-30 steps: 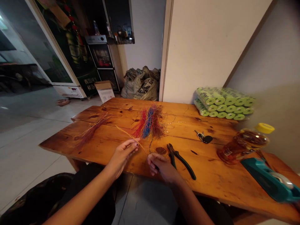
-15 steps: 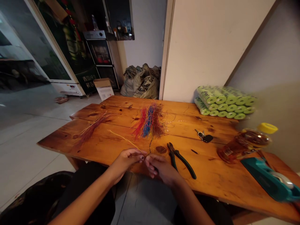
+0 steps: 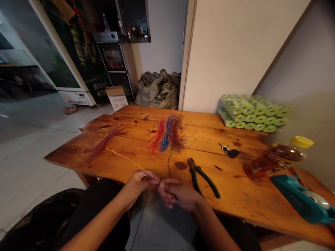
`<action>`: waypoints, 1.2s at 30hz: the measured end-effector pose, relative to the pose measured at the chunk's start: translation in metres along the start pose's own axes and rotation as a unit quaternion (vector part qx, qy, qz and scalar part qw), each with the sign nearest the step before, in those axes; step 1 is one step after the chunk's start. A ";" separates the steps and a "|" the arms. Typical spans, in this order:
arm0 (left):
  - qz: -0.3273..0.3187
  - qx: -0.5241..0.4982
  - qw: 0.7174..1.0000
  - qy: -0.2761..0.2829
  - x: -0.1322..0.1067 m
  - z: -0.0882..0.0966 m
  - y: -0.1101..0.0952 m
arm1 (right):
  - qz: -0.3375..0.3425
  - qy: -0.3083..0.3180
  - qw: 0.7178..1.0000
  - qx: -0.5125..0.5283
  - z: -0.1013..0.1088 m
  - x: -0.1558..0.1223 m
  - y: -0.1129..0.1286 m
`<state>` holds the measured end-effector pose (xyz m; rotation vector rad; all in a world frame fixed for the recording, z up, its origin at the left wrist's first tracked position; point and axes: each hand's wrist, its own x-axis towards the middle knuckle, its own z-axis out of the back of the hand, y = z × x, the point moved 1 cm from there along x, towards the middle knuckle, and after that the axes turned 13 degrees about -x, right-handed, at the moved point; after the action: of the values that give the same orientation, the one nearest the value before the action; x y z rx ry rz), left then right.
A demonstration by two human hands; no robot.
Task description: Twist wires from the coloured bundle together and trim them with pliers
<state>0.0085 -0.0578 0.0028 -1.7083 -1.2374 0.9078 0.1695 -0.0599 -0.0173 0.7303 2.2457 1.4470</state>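
My left hand (image 3: 141, 184) is shut on thin yellow wires (image 3: 128, 161), which run out to the upper left across the wooden table (image 3: 230, 188). My right hand (image 3: 178, 194) meets its fingertips near the table's front edge, with curled fingers hiding whatever lies between them. A thin dark beaded strand (image 3: 169, 165) hangs from a dense bundle of red, blue and brown wires (image 3: 168, 136) towards my hands. To the right of my right hand lie green-handled pliers (image 3: 201, 177). A smaller reddish wire bunch (image 3: 104, 141) lies at the left.
Keys with a black fob (image 3: 229, 152), a yellow-capped bottle of amber liquid (image 3: 274, 158) and a teal tool (image 3: 300, 198) occupy the table's right side. Green rolls (image 3: 252, 115) are stacked against the wall. Sacks (image 3: 159, 92) stand behind the table.
My hands have drawn together, with my left hand moving right to meet my right. The yellow wires now lie lower and flatter, and the view has tilted slightly.
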 end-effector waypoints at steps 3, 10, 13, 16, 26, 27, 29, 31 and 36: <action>-0.019 -0.056 0.997 -0.055 -0.005 0.000 -0.001 | -0.002 0.012 1.000 0.015 -0.005 -0.001 0.004; -0.050 -0.106 0.987 -0.114 -0.010 0.000 -0.004 | -0.024 -0.014 0.996 -0.081 -0.004 -0.002 0.008; -0.056 -0.173 0.965 -0.191 -0.004 0.012 -0.014 | 0.001 -0.173 0.956 -0.239 0.012 -0.006 0.017; -0.040 -0.228 0.939 -0.254 0.002 0.028 -0.027 | 0.072 -0.411 0.802 -0.428 0.032 -0.018 0.032; -0.012 -0.289 0.924 -0.251 0.008 0.048 0.000 | -0.059 -0.368 0.490 -0.788 0.051 -0.025 0.028; -0.012 -0.293 0.925 -0.241 0.010 0.047 0.005 | -0.065 -0.361 0.486 -0.793 0.052 -0.023 0.026; -0.012 -0.293 0.928 -0.229 0.014 0.044 0.012 | -0.074 -0.351 0.488 -0.796 0.054 -0.020 0.022; -0.011 -0.279 0.934 -0.224 0.016 0.043 0.017 | -0.079 -0.347 0.496 -0.792 0.055 -0.019 0.021; -0.016 -0.236 0.943 -0.236 0.016 0.044 0.018 | -0.066 -0.363 0.515 -0.774 0.053 -0.023 0.025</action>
<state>-0.0200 -0.0368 -0.0324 -1.8848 -1.9205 1.1044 0.2234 -0.0269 -0.0153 0.2853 -0.0857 1.7824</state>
